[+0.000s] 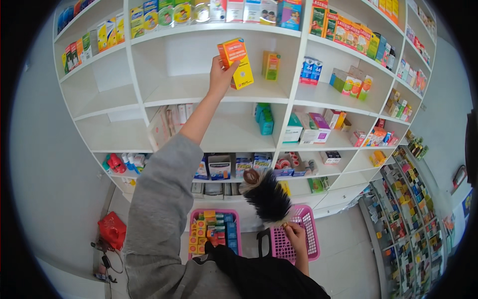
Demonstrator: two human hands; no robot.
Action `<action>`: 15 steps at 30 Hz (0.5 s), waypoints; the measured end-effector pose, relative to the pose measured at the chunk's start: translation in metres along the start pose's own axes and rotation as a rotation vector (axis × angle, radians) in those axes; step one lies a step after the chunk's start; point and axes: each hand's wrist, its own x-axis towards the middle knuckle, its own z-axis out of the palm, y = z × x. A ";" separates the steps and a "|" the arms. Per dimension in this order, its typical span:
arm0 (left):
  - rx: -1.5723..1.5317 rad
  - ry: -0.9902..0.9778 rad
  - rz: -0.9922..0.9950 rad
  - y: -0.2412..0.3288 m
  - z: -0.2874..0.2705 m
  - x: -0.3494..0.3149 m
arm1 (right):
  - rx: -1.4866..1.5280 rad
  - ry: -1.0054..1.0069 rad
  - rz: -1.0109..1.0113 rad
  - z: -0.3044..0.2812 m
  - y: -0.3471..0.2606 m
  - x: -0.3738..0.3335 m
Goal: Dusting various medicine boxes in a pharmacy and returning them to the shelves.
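1. Overall, big white shelving unit [174,89] fills most of the view, its bays part stocked with boxed goods.
2. Gray sleeve [162,184] runs up from the lower edge along the left arm, reaching toward the wide bay of that unit.
3. Two pink baskets on the floor below the shelves: left basket [239,224] packed with small yellow, red and blue boxes; right basket [309,231] just beside it, partly hidden by the duster and an arm.
4. Black bristly duster [271,202], bristles pointing up and left, in front of the lowest shelves; contact with them can't be told.
5. Red bag [112,230] on the floor at far left, near some cables.
6. Left hand [222,77]: thumb and fingers pinching the yellow-orange box by its left side.
7. Right hand [297,236]: fingers closed around the duster's handle end, over the right basket in view.
8. Yellow-orange box [244,74], tilted, in front of the wide bay; can't tell if it touches the shelf.
9. Green-yellow box [271,66] upright on that shelf, right of the held one, apart.
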 end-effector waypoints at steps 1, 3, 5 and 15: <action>0.061 -0.020 -0.029 -0.016 0.012 0.018 | 0.037 0.007 0.019 -0.005 0.003 0.004; 0.199 -0.057 -0.093 -0.050 0.030 0.049 | 0.025 0.008 0.029 -0.011 0.011 0.014; 0.264 -0.064 0.010 -0.084 0.040 0.071 | 0.035 -0.007 0.045 -0.019 0.019 0.021; 0.812 -0.130 0.021 -0.150 0.050 0.123 | 0.047 0.017 0.127 -0.040 0.044 0.047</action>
